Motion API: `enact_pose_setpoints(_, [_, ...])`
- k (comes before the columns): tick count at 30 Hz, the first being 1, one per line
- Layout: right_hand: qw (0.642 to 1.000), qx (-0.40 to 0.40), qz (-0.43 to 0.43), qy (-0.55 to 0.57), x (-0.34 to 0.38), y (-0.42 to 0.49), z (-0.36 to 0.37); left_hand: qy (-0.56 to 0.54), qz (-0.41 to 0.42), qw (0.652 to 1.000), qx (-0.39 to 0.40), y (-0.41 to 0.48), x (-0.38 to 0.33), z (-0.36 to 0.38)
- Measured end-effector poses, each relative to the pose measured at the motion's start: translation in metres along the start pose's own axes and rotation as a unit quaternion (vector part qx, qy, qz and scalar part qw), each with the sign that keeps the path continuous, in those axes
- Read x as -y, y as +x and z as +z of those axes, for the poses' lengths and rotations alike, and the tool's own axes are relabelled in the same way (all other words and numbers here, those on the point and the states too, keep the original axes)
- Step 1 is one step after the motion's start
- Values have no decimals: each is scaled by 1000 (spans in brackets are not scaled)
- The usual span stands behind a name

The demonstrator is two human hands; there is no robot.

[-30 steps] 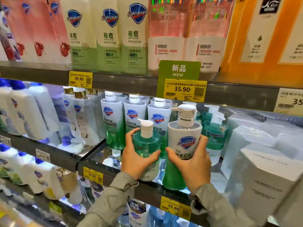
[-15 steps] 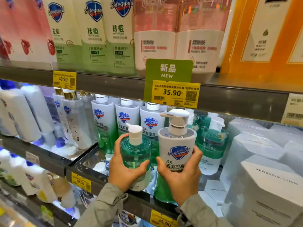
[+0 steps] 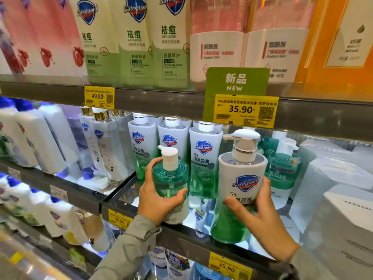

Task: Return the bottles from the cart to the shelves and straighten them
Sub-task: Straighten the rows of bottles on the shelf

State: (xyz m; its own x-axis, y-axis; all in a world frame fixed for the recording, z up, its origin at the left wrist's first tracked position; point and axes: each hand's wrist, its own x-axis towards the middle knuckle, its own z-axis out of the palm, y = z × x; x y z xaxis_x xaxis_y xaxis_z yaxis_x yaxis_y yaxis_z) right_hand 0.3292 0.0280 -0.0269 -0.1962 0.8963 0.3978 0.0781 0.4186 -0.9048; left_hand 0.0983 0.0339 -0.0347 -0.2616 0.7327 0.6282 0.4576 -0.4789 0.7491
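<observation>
My left hand grips a small round teal pump bottle at the front of the lit middle shelf. Beside it, my right hand holds a taller white-and-green Safeguard pump bottle by its lower body, its base near the shelf's front edge. Both bottles stand upright, side by side, a small gap between them. Behind them stands a row of white-and-green Safeguard bottles with white caps. More teal pump bottles stand to the right of the tall one.
A green "NEW" sign with a yellow 35.90 price tag hangs from the upper shelf just above the tall bottle's pump. White boxes fill the shelf's right side. Clear gold-capped bottles and white bottles stand on the left.
The view has moved closer and shifted right. Both hands keep hold of their bottles; the tall bottle has drifted slightly right, widening the gap between the two.
</observation>
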Motion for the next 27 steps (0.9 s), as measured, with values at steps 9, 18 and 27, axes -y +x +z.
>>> enact_pose_setpoints(9, [994, 79, 28, -70, -15, -5, -4, 21, -23, 999, -43, 4, 10, -15])
enact_pose_setpoints(18, [991, 112, 11, -77, -23, 22, 45, -25, -9, 976, -217, -5, 4, -30])
enact_pose_setpoints(27, [986, 123, -7, -116, -28, 47, 81, -9, -14, 982, -188, 19, 10, -71])
